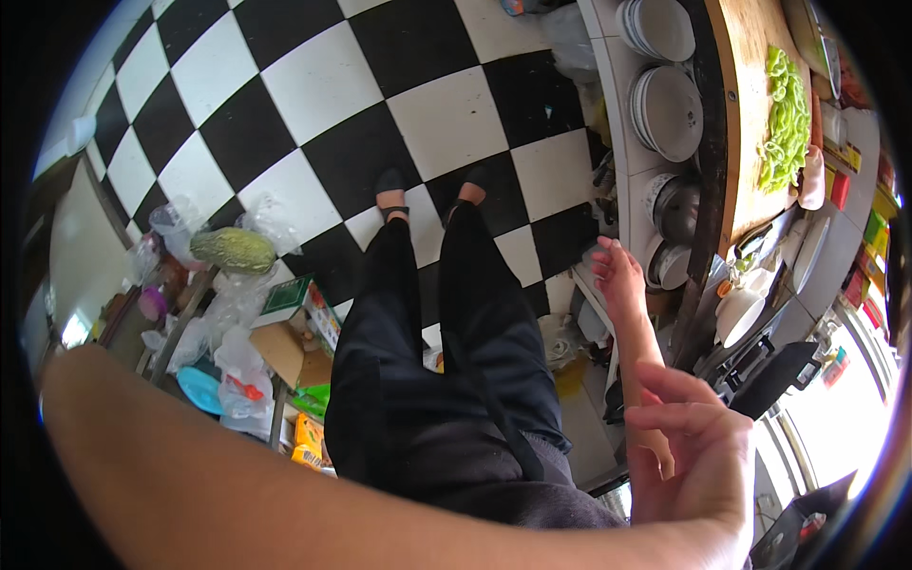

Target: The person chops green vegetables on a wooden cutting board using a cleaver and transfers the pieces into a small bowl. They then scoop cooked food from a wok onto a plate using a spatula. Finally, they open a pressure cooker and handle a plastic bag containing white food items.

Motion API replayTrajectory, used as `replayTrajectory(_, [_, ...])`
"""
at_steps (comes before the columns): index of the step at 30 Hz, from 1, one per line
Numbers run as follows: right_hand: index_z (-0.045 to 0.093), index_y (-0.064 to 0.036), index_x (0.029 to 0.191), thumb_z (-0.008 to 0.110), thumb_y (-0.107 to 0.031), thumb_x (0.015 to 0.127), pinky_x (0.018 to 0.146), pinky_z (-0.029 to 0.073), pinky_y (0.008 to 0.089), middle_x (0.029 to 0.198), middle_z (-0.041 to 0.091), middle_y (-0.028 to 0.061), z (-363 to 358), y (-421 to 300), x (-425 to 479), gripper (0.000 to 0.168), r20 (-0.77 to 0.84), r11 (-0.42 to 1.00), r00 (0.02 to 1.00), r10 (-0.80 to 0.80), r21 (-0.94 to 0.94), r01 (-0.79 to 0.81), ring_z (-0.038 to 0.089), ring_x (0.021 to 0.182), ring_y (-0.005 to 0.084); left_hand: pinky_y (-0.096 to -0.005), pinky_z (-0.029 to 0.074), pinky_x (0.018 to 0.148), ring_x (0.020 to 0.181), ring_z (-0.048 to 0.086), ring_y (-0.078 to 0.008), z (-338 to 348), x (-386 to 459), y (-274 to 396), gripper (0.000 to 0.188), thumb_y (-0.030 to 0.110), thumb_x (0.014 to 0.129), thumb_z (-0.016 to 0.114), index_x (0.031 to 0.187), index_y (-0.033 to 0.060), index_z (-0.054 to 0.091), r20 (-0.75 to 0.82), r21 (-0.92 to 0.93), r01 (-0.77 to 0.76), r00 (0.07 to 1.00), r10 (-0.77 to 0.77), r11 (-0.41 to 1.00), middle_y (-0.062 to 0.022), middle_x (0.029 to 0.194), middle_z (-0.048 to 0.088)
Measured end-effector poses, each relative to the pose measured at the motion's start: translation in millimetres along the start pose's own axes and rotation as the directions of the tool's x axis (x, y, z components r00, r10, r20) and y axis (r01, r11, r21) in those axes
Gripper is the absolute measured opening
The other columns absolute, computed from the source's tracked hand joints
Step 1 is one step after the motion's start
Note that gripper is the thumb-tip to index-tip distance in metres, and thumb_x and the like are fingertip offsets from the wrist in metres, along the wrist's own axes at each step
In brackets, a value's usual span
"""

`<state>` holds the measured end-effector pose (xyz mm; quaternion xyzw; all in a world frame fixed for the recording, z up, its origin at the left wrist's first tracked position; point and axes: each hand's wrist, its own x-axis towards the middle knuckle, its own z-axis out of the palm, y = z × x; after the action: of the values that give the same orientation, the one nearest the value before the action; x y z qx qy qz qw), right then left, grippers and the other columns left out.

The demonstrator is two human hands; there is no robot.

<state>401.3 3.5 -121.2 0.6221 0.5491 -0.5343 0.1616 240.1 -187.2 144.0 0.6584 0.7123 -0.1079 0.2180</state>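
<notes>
My left arm reaches across the bottom of the view from the left. My left hand [695, 445] is close to the camera at the right, fingers bent and apart, with nothing seen in it. It overlaps my right forearm in the picture; I cannot tell whether the two touch. Beyond it, my right hand [618, 274] hangs with loosely curled fingers beside the counter, holding nothing visible. Stacked bowls [670, 263] are nearest to it on a shelf below the worktop. Higher up, a heap of sliced green vegetable [785, 121] lies on a wooden board [744, 114].
A white bowl [739, 315] sits near the counter's edge. Stacked plates [666, 114] fill the shelf beneath. On my left are a green gourd [234, 249], plastic bags [242, 360] and an opened cardboard box [278, 349]. Black and white tiles [320, 68] cover the floor.
</notes>
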Motion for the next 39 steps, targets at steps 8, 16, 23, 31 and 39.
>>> replayTrajectory(8, [0.042, -0.007, 0.137, 0.06, -0.049, 0.095, 0.051, 0.046, 0.0262, 0.089, 0.065, 0.0092, -98.3, 47.3, 141.0, 0.062, -0.268, 0.827, 0.946, 0.185, 0.563, -0.003, 0.063, 0.07, 0.0144, -0.0287, 0.052, 0.052, 0.075, 0.065, -0.0217, 176.6, -12.0, -27.0, 0.033, 0.018, 0.078, 0.066, 0.104, -0.0008, 0.061, -0.002, -0.666, 0.138, 0.982, -0.187, 0.733, -0.0095, 0.083, 0.062])
replayTrajectory(16, [0.05, -0.008, 0.122, 0.057, -0.041, 0.096, 0.058, 0.053, 0.029, 0.081, 0.065, 0.0068, -127.1, 5.6, 192.0, 0.043, -0.33, 0.748, 0.899, 0.287, 0.664, 0.005, 0.066, 0.069, 0.0181, -0.0408, 0.054, 0.08, 0.093, 0.065, -0.0327, 311.7, -77.8, -18.7, 0.055, 0.023, 0.081, 0.073, 0.129, 0.0023, 0.055, 0.391, -0.771, 0.528, 0.834, -0.389, 0.357, -0.0162, 0.101, 0.063])
replayTrajectory(23, [0.054, -0.008, 0.116, 0.054, -0.027, 0.094, 0.06, 0.052, 0.0284, 0.09, 0.065, 0.0062, -133.7, 10.1, 207.9, 0.029, -0.526, 0.808, 0.831, 0.183, 0.561, 0.178, 0.066, 0.072, 0.0182, -0.0427, 0.051, 0.08, 0.092, 0.062, -0.0352, 309.8, -22.0, -11.6, 0.053, 0.012, 0.079, 0.072, 0.128, 0.0005, 0.054, 0.191, -0.905, 0.354, 0.833, -0.52, 0.235, -0.0174, 0.103, 0.061])
replayTrajectory(31, [0.052, -0.006, 0.125, 0.053, -0.019, 0.093, 0.064, 0.051, 0.029, 0.111, 0.059, 0.0111, -97.7, 11.7, 152.6, 0.034, -0.703, 0.828, 0.71, -0.049, 0.369, 0.422, 0.06, 0.069, 0.0189, -0.0422, 0.051, 0.09, 0.102, 0.063, -0.0354, 290.4, 34.9, -8.0, 0.048, 0.018, 0.085, 0.068, 0.128, 0.0011, 0.055, 0.164, -0.977, 0.208, 0.883, -0.44, 0.053, -0.019, 0.113, 0.064])
replayTrajectory(39, [0.055, -0.004, 0.117, 0.054, -0.016, 0.094, 0.052, 0.048, 0.0259, 0.087, 0.062, 0.0041, 9.5, 9.9, 32.8, 0.026, -0.25, 0.915, 0.882, -0.4, -0.064, 0.398, 0.057, 0.061, 0.0121, -0.0402, 0.043, 0.104, 0.126, 0.052, -0.0363, 310.3, 119.6, -8.3, 0.077, 0.056, 0.093, 0.057, 0.147, 0.0059, 0.037, 0.182, -0.847, -0.092, 0.876, -0.447, -0.524, -0.0245, 0.14, 0.048])
